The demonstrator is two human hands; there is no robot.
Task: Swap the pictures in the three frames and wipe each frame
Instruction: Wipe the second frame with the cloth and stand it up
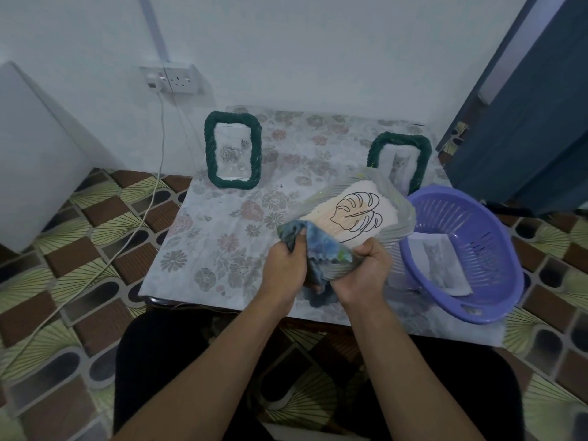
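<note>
table [222,243] | grey frame [353,214] with leaf picture held tilted over table, beside purple basket [477,318] | blue cloth [321,246] at its near end | right hand [369,265] clamps frame edge, left hand [286,265] grips cloth | tip: hold steady, wipe along ribs

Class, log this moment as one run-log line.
step: wiping grey frame | left hand: grips cloth | right hand: holds grey frame | picture: leaf drawing
</note>
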